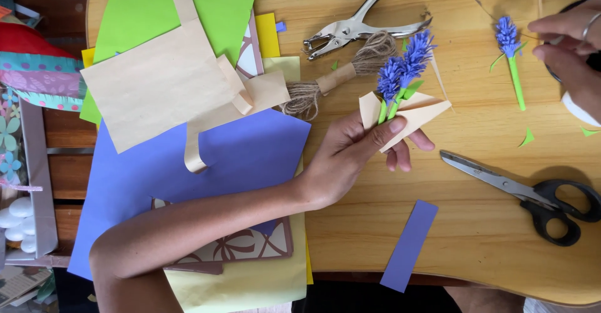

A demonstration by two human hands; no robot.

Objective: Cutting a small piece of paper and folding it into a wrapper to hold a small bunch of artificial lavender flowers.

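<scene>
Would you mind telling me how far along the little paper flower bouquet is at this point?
Done: two blue paper flowers with green stems already sit in a folded tan paper wrap. In hand: the left hand pinches that wrap closed, while the right hand is at the table's far edge; what it holds is unclear. Left: a third blue flower lies loose on the table, and the twine spool lies unused beside the hole punch.

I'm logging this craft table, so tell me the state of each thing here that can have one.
Left hand: shut on the paper cone.
Paper cone: folded, holding two paper flowers.
Two paper flowers: upright in the cone.
Single paper flower: lying flat on the table.
Scissors: closed, lying flat.
Hole punch: open, lying on its side.
Twine spool: partly wound, lying down.
Right hand: mostly out of view.
</scene>
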